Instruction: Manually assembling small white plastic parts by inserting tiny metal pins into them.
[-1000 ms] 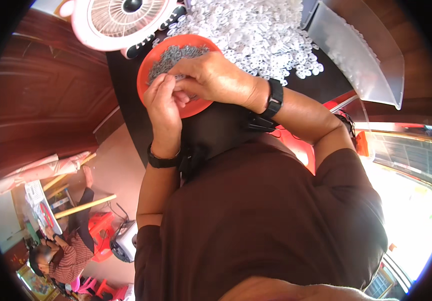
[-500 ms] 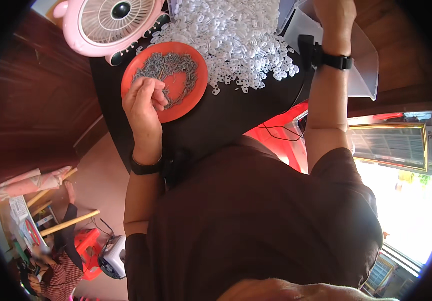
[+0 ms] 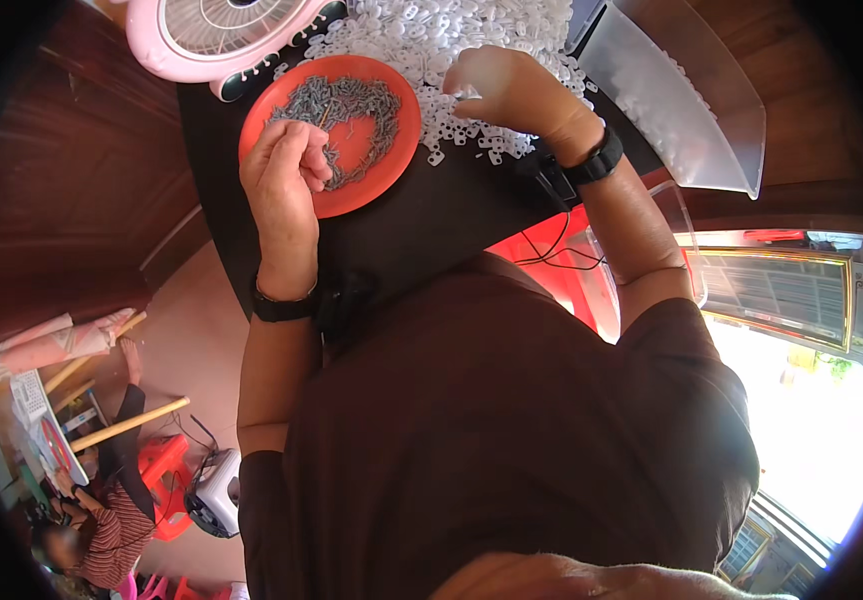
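My left hand [image 3: 286,175] hovers over the near left side of an orange-red plate [image 3: 391,185], its thumb and fingers curled together in a pinch. Whatever is between those fingertips is too small to make out. Small grey screws [image 3: 376,105] lie in a ring on the plate. To the right, my right hand [image 3: 511,92] is over the near edge of a big heap of small white plastic pieces with holes [image 3: 421,25]. Its thumb and fingers stand apart, slightly blurred, and no held piece shows. Black bands circle both wrists.
A pink fan [image 3: 221,40] stands at the table's far left. Right of the heap is a translucent plastic bin [image 3: 701,150] with white pieces inside. A black cable [image 3: 556,255] hangs by the table's near right edge. Another person [image 3: 116,530] sits at lower left, near a red stool [image 3: 166,490].
My right hand has come back from the bin, moving left and nearer, to the heap of white pieces. My left hand stays pinched over the plate. The whole view has shifted slightly.
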`<act>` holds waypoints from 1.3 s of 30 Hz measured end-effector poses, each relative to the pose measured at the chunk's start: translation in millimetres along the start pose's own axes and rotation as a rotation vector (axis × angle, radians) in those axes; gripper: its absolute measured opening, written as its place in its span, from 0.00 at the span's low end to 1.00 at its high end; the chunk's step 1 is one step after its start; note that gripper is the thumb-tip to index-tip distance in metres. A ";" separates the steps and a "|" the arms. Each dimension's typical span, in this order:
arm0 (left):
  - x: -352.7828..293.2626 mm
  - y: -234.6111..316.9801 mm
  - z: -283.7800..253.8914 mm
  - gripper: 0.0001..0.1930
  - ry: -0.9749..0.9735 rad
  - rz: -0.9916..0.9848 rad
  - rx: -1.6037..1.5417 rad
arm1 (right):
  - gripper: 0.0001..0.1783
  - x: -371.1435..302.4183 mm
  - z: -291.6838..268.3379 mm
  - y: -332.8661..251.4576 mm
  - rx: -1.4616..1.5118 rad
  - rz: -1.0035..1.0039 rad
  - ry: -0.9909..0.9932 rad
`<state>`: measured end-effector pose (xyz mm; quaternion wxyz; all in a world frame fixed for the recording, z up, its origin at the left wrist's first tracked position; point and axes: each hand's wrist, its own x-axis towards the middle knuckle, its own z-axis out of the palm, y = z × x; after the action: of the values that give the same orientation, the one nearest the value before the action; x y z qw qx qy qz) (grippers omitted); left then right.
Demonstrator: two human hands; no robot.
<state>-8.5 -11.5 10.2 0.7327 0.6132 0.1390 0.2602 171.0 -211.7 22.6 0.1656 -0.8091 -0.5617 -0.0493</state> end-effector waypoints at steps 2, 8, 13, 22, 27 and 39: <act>-0.7 0.7 0.7 0.11 -0.001 0.004 -0.003 | 0.09 -2.8 7.3 1.4 -0.044 -0.011 0.023; -1.4 0.6 1.6 0.11 -0.007 -0.002 -0.009 | 0.07 -0.3 21.7 13.0 -0.157 0.000 0.012; -1.4 1.4 1.5 0.11 -0.003 -0.009 -0.004 | 0.05 5.2 19.5 17.6 -0.330 0.006 0.031; -1.1 1.0 1.4 0.10 -0.077 -0.027 0.022 | 0.12 17.2 0.1 1.0 0.664 0.203 0.011; -6.0 1.3 10.9 0.07 -0.154 -0.007 0.121 | 0.14 34.6 -9.7 -44.5 0.937 0.231 -0.137; -4.7 1.9 5.4 0.08 -0.210 -0.035 0.080 | 0.11 54.7 6.3 -66.0 1.077 0.149 -0.247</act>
<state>-9.9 -18.4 12.7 0.7225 0.6635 0.0825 0.1761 129.2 -140.1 45.2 0.4916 -0.6474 -0.4640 0.3520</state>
